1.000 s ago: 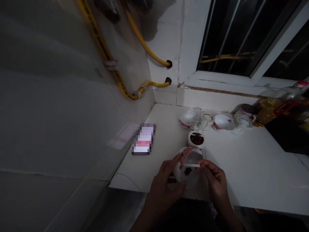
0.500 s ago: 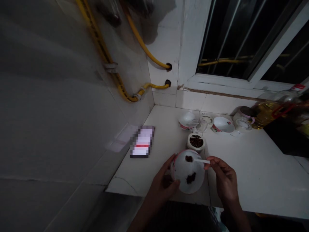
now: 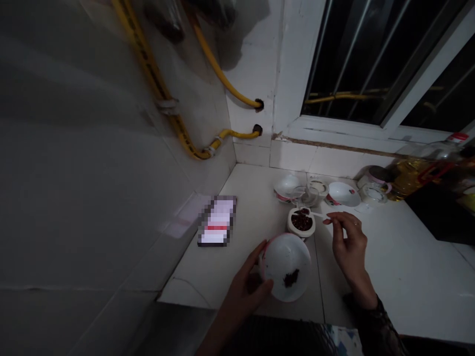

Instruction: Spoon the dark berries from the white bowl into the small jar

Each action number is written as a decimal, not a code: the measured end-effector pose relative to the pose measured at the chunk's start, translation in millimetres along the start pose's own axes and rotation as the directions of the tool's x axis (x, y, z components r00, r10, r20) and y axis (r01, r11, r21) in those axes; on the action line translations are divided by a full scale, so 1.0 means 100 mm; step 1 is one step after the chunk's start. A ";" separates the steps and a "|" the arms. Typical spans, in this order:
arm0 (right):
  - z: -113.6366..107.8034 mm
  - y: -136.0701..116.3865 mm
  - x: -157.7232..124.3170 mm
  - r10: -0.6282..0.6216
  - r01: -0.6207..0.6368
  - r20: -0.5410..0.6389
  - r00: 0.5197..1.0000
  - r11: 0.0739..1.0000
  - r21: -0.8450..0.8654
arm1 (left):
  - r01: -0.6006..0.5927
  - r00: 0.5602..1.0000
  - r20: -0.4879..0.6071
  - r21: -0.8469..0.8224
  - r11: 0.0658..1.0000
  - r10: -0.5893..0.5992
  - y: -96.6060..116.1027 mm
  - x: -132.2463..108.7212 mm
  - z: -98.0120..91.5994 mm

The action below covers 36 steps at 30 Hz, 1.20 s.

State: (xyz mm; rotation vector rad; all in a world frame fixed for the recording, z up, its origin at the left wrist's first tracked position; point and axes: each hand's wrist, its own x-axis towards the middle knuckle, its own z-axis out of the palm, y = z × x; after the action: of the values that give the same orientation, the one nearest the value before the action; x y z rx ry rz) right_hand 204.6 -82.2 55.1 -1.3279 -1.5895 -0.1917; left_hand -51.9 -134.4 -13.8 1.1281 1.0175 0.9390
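My left hand (image 3: 252,284) grips the left rim of a white bowl (image 3: 284,254), tilted, with a small heap of dark flakes (image 3: 291,278) inside. Pinched in the fingers of my right hand (image 3: 349,237) is the handle of a small white spoon (image 3: 318,214). Its dark-loaded tip is over the mouth of a white jar (image 3: 290,228), which stands just beyond the bowl and holds dark reddish flakes (image 3: 301,222).
Behind the jar are a floral bowl (image 3: 287,185), a clear glass lid (image 3: 306,196) and another floral bowl (image 3: 343,194). A phone (image 3: 218,221) lies at left by the wall. Glass jars (image 3: 373,193) and an oil bottle (image 3: 408,175) stand at right.
My right hand has moved the spoon away from above the bowl, back to the jar's mouth. The bowl in my left hand has shifted slightly down and left in view.
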 end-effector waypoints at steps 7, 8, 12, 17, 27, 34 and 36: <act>-0.03 -0.04 0.01 -0.323 0.329 0.062 0.944 0.927 -0.178 | 0.004 1.000 -0.001 0.003 1.000 -0.004 0.03 0.01 0.00; -0.05 -0.06 0.02 -0.328 0.331 0.050 0.943 0.925 -0.188 | 0.003 1.000 0.001 -0.003 1.000 -0.003 0.03 0.01 0.00; -0.14 -0.15 -0.01 -0.280 0.276 -0.019 0.960 0.954 -0.116 | -0.007 1.000 -0.027 -0.026 1.000 0.007 0.06 -0.01 0.00; -0.32 -0.25 -0.18 -0.192 0.185 0.075 0.979 0.979 0.090 | 0.005 0.999 -0.035 -0.006 1.000 -0.006 0.18 -0.04 0.01; -0.40 -0.45 -0.32 -0.347 0.302 0.311 0.885 0.936 0.182 | -0.034 0.999 -0.020 0.135 0.990 0.037 0.45 -0.12 0.10; -0.40 -0.39 -0.45 -0.248 0.238 0.276 0.929 0.969 0.068 | -0.126 0.985 -0.076 0.299 0.946 0.155 0.52 -0.14 0.13; -0.33 -0.41 -0.54 -0.122 0.089 0.301 0.946 0.989 0.120 | -0.151 0.980 -0.068 0.350 0.924 0.186 0.53 -0.14 0.13</act>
State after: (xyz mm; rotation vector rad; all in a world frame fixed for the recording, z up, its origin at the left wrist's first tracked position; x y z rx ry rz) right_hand 184.0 -154.6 49.1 -1.2349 -1.9085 0.0375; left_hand -47.5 -141.5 42.3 1.4916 1.2129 0.9858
